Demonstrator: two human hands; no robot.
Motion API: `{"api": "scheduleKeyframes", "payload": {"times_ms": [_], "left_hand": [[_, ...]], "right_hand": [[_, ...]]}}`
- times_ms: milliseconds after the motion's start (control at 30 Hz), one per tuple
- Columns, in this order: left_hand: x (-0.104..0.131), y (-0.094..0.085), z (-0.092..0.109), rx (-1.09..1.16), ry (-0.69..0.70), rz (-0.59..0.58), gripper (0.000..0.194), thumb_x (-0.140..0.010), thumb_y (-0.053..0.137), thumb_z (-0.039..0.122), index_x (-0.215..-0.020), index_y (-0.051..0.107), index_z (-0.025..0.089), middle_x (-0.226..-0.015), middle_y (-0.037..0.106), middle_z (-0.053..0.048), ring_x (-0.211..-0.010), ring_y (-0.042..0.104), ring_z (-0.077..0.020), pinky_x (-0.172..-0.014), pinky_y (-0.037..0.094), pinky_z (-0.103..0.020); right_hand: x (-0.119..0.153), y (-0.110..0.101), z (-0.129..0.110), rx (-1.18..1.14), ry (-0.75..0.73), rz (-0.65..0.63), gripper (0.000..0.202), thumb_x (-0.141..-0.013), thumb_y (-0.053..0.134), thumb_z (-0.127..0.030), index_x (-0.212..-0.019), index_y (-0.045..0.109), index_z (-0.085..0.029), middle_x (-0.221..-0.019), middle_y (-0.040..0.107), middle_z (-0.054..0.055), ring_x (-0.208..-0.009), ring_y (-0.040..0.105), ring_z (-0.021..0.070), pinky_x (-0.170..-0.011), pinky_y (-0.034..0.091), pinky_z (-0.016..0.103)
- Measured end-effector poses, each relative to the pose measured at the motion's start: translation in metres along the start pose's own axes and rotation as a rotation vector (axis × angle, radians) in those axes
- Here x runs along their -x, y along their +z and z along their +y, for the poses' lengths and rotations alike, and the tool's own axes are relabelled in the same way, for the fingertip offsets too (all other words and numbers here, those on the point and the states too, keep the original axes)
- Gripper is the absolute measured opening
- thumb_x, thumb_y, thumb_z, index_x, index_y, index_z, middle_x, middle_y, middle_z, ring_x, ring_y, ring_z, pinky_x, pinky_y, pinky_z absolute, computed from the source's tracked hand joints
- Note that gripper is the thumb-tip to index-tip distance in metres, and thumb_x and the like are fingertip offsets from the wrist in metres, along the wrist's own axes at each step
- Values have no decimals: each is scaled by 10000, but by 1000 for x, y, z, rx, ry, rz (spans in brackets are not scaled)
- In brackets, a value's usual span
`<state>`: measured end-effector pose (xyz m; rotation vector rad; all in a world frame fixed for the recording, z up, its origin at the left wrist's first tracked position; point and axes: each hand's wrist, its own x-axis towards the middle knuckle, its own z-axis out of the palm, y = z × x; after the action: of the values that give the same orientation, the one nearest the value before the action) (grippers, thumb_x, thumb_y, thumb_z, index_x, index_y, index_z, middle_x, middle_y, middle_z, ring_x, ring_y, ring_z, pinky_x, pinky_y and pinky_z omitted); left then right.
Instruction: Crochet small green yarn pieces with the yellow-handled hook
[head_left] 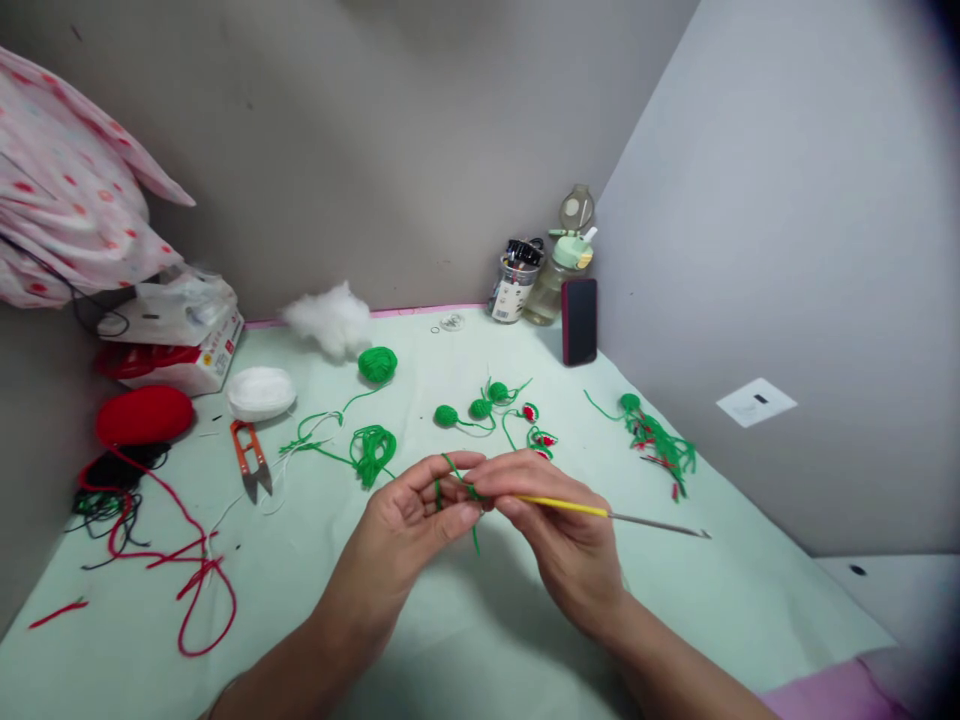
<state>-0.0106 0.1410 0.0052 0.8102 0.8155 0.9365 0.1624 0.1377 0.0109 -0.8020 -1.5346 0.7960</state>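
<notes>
My left hand [427, 510] is closed on green yarn [438, 494], which runs over its fingers; a short tail hangs below the fingertips. My right hand [559, 525] pinches a crochet hook [570, 506] with a yellow handle, its bare metal end pointing right. The fingertips of both hands meet at a small bit of green yarn, mostly hidden by the fingers. Behind my left hand lies a loose green skein [373, 455], and farther back a green yarn ball [377, 365]. Small green crocheted balls [481, 409] and red-and-green pieces [544, 439] lie beyond my right hand.
Orange-handled snips [244, 445], a white yarn ball [262, 393] and a red yarn ball [145, 415] lie left. White stuffing [330, 318] is at the back. A pen cup [513, 288], a bottle [555, 280] and a phone [580, 322] stand back right. Yarn scraps [664, 445] lie right.
</notes>
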Motion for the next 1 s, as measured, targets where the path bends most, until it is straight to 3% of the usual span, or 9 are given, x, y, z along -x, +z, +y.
{"api": "scheduleKeyframes", "payload": {"times_ms": [133,233,267,333,400,500,567,833,1000], "left_hand": [[1,-3,10,-57,10,-20,336,-860,852,389,-1177,805,290,-996,775,-38,-961,684,-210,-920,502,-331],[-2,-27,40,-357,64,-165,259,-847,841,415,-1054,850,260,-1115,787,-92,-1003,709,-276,-881,542,-371],[-4,-41,53,-510,120,-123,199,-842,840,417,-958,860,256,-1163,780,-99,-1048,702,-296,-879,547,-368],[-13,-74,80,-767,288,198,236,-882,778,465,-796,822,249,-1168,788,-89,-1100,699,-311,-908,544,-360],[-24,-109,104,-956,401,536,220,-873,762,449,-862,780,230,-1191,775,-89,-1165,674,-330,-1024,503,-397],[-40,-151,133,-1071,467,733,275,-802,815,339,-1013,724,187,-1321,704,-78,-1418,483,-376,-1198,318,-421],[-45,-166,145,-1123,481,780,298,-869,761,384,-1083,686,191,-1333,681,-9,-1494,396,-358,-1198,284,-374],[-49,-179,156,-1097,470,822,220,-985,646,478,-1057,686,273,-867,718,102,-1128,639,-224,-913,395,-258],[-43,-160,148,-941,514,692,334,-961,724,435,-1248,697,267,-1048,722,135,-1101,600,-181,-899,392,-217]], "right_hand": [[3,1,-1,-33,46,29,160,-1005,695,-230,-1043,842,-282,-926,830,53,-871,764,197,-785,641,333],[0,-2,1,-273,191,33,135,-1002,709,-303,-995,842,-279,-923,810,45,-777,750,165,-719,644,296],[-2,-3,1,-352,232,38,136,-996,717,-325,-974,841,-275,-907,804,43,-735,742,155,-689,643,286],[-5,-5,1,-465,287,50,139,-979,738,-347,-931,840,-265,-866,793,40,-675,726,143,-627,630,263],[-7,-7,0,-512,313,47,140,-967,750,-349,-913,840,-256,-844,786,42,-640,711,135,-581,613,244],[-8,-8,-3,-524,332,16,154,-962,753,-355,-903,840,-243,-840,779,48,-611,699,133,-563,609,247],[-7,-8,-5,-528,347,-4,166,-959,756,-366,-894,839,-238,-835,775,48,-606,702,133,-572,610,250],[-6,-14,-6,-549,396,-30,183,-952,768,-394,-883,833,-237,-842,763,21,-574,695,95,-608,560,228],[-5,-15,-3,-552,409,-59,204,-959,757,-407,-889,826,-229,-869,770,28,-577,687,95,-629,529,248]]}}
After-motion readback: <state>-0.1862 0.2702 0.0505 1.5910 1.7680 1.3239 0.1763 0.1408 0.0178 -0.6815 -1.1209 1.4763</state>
